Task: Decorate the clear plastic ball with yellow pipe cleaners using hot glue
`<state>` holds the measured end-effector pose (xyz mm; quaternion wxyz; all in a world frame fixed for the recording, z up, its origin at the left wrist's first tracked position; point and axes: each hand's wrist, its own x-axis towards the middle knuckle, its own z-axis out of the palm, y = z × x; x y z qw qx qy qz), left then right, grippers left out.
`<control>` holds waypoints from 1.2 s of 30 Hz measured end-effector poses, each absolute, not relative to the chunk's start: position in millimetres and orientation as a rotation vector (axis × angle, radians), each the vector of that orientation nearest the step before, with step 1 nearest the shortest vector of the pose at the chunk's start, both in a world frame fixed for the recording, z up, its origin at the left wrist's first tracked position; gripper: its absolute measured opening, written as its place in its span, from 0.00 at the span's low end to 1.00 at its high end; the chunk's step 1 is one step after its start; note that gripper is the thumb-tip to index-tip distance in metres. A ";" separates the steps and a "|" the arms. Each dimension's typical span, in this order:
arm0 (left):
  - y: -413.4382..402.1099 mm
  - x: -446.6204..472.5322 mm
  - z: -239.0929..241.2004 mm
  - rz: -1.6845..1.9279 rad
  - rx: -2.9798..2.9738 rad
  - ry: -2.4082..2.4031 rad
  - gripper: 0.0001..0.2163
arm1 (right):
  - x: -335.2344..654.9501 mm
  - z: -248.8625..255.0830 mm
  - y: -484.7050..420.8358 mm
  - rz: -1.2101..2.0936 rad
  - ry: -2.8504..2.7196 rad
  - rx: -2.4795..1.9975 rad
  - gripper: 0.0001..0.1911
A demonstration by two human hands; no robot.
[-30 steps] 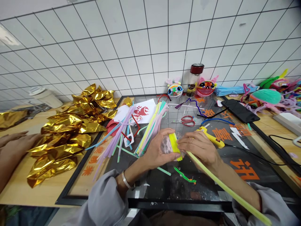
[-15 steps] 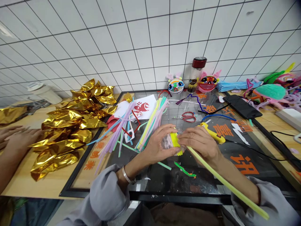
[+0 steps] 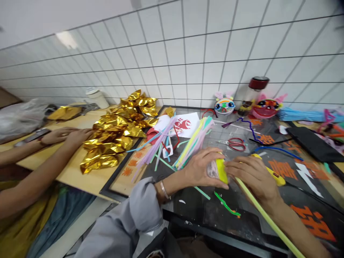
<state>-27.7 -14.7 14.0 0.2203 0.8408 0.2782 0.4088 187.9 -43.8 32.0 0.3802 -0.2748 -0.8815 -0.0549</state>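
Note:
My left hand is closed around a small clear plastic container with bright yellow pipe cleaner wound round one end. My right hand presses against that wound end and pinches a pale yellow pipe cleaner, whose long free length slants down past my forearm. The right fingertips are partly hidden. Behind my left hand lies a bundle of pastel pipe cleaners. A bent green strip lies on the mat below both hands. Beyond my right hand a yellow glue gun is partly covered.
Red-handled scissors, a blue pipe cleaner and a black phone lie farther back. Two decorated animal heads flank a glass bottle by the wall. Gold foil lies left, beside another person's hands.
The view has swung left, so things sit farther right and more of the other person shows. My hands keep hold of the container and pipe cleaner, with little visible change.

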 end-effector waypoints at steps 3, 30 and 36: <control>-12.8 -25.5 14.3 1.156 2.354 0.745 0.38 | 191.8 27.8 -39.5 -0.156 -2.264 -0.706 0.11; -9.1 -29.3 4.0 1.249 2.192 0.773 0.33 | 182.0 36.9 -45.9 -0.287 -2.099 -0.733 0.19; -11.5 -28.1 3.3 1.237 2.119 0.794 0.32 | 193.5 35.7 -36.5 -0.388 -1.728 -0.993 0.11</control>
